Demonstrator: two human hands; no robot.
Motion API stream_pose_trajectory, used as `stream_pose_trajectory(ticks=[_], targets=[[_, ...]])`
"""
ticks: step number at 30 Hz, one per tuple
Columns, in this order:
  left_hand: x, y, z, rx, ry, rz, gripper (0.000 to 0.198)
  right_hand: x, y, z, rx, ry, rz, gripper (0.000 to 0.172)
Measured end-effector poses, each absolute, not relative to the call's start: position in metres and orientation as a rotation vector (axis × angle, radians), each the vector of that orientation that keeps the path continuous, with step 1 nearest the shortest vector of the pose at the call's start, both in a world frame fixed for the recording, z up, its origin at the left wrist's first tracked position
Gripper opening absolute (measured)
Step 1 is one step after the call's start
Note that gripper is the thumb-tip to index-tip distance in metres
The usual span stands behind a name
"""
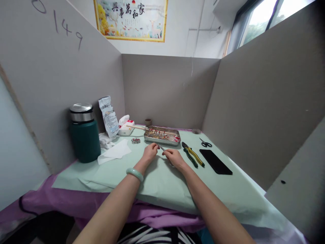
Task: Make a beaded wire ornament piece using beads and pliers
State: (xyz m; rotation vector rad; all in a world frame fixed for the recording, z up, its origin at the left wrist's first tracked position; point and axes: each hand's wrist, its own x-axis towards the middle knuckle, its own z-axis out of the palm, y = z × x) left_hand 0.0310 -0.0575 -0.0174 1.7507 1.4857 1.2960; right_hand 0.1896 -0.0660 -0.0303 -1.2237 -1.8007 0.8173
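Observation:
My right hand [174, 157] is closed on a slim metal tool [161, 147], like tweezers, whose tip points up and left toward my other hand. My left hand [151, 151] is pinched at that tip, and whatever its fingers hold is too small to make out. A pale green bangle [135, 174] circles the left wrist. Just beyond both hands lies a metal tray [162, 142] with red and gold-coloured small beads. A small cluster of beads [135, 140] rests on the cloth left of the tray.
Pliers with green and yellow handles [193, 155], black scissors [205, 143] and a black phone [215, 162] lie at the right. White paper [114, 152], a tissue pack [126, 127], a foil pouch [109, 117] and a green flask [85, 139] are at the left. Grey partitions [170, 91] surround the table.

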Motion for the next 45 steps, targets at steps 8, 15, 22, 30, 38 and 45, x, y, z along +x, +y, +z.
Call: stream_pose_trajectory(ticks=[8, 15, 22, 30, 38, 45], targets=[[0.033, -0.06, -0.018, 1.511, 1.358, 1.283, 0.014, 0.188, -0.066, -0.029, -1.229, -1.846, 0.664, 0.03], [0.031, -0.066, -0.015, 1.276, 1.183, 1.224, 0.007, 0.189, -0.066, -0.028, -1.25, -1.864, 0.559, 0.029], [0.032, -0.064, -0.017, 1.313, 1.149, 1.164, 0.011, 0.189, -0.066, -0.03, -1.249, -1.914, 0.496, 0.031], [0.031, -0.063, -0.019, 1.389, 1.172, 1.157, 0.013, 0.189, -0.067, -0.03, -1.246, -1.912, 0.505, 0.031], [0.03, -0.054, -0.023, 1.62, 1.38, 1.211, 0.016, 0.19, -0.064, -0.031, -1.266, -1.899, 0.579, 0.03], [0.032, -0.055, -0.026, 1.567, 1.368, 1.203, 0.015, 0.187, -0.066, -0.033, -1.332, -1.936, 0.396, 0.03]])
